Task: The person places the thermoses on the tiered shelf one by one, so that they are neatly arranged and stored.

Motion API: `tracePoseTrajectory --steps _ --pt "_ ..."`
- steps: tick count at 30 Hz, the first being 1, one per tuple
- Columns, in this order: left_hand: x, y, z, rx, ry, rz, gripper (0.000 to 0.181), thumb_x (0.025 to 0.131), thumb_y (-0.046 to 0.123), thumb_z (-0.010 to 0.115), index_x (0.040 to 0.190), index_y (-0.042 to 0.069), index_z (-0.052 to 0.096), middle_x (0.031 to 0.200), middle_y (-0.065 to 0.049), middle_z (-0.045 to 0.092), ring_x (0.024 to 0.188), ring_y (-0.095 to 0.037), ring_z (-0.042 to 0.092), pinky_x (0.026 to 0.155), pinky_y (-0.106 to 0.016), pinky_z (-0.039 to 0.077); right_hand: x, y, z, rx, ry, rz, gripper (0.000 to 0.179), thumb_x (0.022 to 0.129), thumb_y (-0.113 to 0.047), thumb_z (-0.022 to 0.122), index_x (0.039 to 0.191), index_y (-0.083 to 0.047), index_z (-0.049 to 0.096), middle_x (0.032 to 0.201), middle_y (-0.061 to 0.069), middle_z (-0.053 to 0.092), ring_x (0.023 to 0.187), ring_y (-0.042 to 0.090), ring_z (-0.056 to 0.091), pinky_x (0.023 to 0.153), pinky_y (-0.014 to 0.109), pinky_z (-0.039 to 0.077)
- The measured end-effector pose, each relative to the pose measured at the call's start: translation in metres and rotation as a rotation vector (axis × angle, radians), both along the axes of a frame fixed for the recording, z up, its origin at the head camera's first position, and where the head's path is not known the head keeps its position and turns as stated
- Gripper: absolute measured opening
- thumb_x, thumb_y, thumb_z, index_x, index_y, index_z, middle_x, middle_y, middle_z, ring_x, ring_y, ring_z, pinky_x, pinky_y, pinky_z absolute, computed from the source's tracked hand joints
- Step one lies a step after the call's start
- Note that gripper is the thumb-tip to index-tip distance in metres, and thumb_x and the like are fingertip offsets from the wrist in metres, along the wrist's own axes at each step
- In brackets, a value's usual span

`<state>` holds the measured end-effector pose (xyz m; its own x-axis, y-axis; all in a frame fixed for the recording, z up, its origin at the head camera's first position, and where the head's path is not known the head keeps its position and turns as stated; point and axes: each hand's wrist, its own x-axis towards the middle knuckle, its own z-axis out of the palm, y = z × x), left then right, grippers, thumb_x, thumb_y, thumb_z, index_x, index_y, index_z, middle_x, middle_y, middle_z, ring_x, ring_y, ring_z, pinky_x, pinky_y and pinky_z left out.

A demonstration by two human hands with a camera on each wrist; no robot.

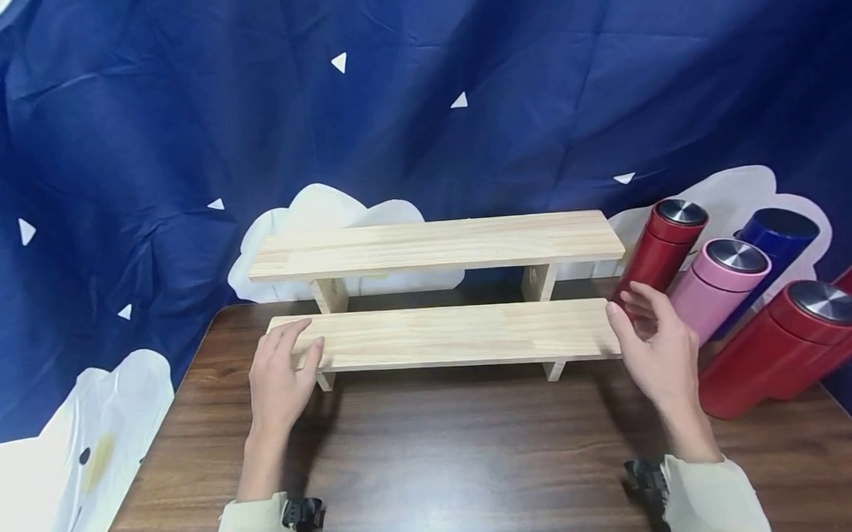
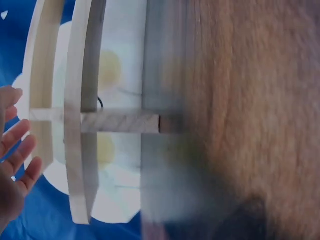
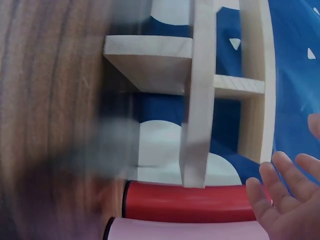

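A two-tier pale wooden shelf stands on the table, its upper board (image 1: 435, 245) behind and above its lower board (image 1: 444, 337). At the left end of the lower board, my left hand (image 1: 280, 382) hovers with relaxed, spread fingers and nothing in its grasp. My right hand (image 1: 658, 358) is likewise loose and without a hold, by the board's right end and in front of a slim red thermos (image 1: 659, 246). In the right wrist view, the fingers (image 3: 285, 195) overlap the red bottle (image 3: 190, 201) close to the shelf boards.
Right of the shelf stand a pink thermos (image 1: 719, 287), a blue thermos (image 1: 779, 239) and two larger red ones, the nearer thermos (image 1: 784, 348) close to my right forearm. A blue cloth (image 1: 417, 98) hangs behind the brown wooden table (image 1: 436, 450).
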<state>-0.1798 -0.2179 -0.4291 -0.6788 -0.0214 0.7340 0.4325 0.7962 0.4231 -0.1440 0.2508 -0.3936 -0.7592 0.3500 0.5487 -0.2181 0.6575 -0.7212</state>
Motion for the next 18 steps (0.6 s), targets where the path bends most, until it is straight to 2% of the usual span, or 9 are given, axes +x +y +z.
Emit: tracePoseTrajectory --steps 3,5,6,13,16,18 --pt "-0.001 -0.006 -0.004 0.095 0.012 0.021 0.025 0.088 0.01 0.075 0.112 0.001 0.073 0.104 -0.017 0.07 0.094 -0.036 0.061 0.081 -0.045 0.048 0.002 0.003 0.003 -0.022 0.004 -0.024 0.043 0.093 -0.018 0.073 0.133 -0.004 0.063 0.116 0.014 0.072 0.093 -0.008 0.061 0.079 0.006 0.044" --pt "-0.001 -0.01 -0.006 0.155 0.017 0.031 0.023 0.088 0.006 0.074 0.109 -0.001 0.073 0.1 -0.017 0.07 0.093 -0.036 0.062 0.081 -0.038 0.047 0.003 0.005 0.004 -0.04 0.001 -0.036 0.043 0.093 -0.018 0.073 0.133 -0.004 0.063 0.114 0.016 0.072 0.089 -0.015 0.057 0.078 0.006 0.044" --pt "-0.001 -0.012 -0.007 0.178 0.015 0.038 0.022 0.088 0.005 0.074 0.109 -0.001 0.073 0.099 -0.018 0.07 0.093 -0.037 0.062 0.082 -0.034 0.046 0.004 0.006 0.005 -0.047 0.0 -0.044 0.043 0.093 -0.018 0.073 0.133 -0.004 0.063 0.114 0.016 0.072 0.087 -0.017 0.056 0.077 0.006 0.045" --pt "-0.002 -0.025 -0.014 0.271 0.01 0.096 0.021 0.087 0.004 0.075 0.107 -0.002 0.074 0.099 -0.018 0.07 0.094 -0.036 0.062 0.081 -0.034 0.046 0.009 0.015 0.015 -0.097 -0.003 -0.08 0.046 0.093 -0.019 0.073 0.136 -0.008 0.063 0.116 0.015 0.072 0.086 -0.017 0.056 0.076 0.006 0.045" --pt "-0.002 -0.028 -0.014 0.308 0.006 0.137 0.021 0.085 0.003 0.076 0.106 -0.001 0.074 0.101 -0.018 0.07 0.095 -0.037 0.06 0.081 -0.025 0.04 0.011 0.018 0.021 -0.112 0.0 -0.095 0.047 0.092 -0.019 0.073 0.137 -0.01 0.062 0.116 0.011 0.072 0.086 -0.014 0.057 0.077 0.006 0.045" --pt "-0.003 -0.029 -0.015 0.334 -0.012 0.165 0.022 0.084 0.002 0.076 0.106 -0.002 0.074 0.102 -0.019 0.068 0.096 -0.036 0.058 0.081 -0.023 0.038 0.012 0.019 0.025 -0.118 0.008 -0.105 0.047 0.092 -0.019 0.074 0.137 -0.011 0.063 0.115 0.008 0.073 0.087 -0.012 0.059 0.078 0.007 0.046"
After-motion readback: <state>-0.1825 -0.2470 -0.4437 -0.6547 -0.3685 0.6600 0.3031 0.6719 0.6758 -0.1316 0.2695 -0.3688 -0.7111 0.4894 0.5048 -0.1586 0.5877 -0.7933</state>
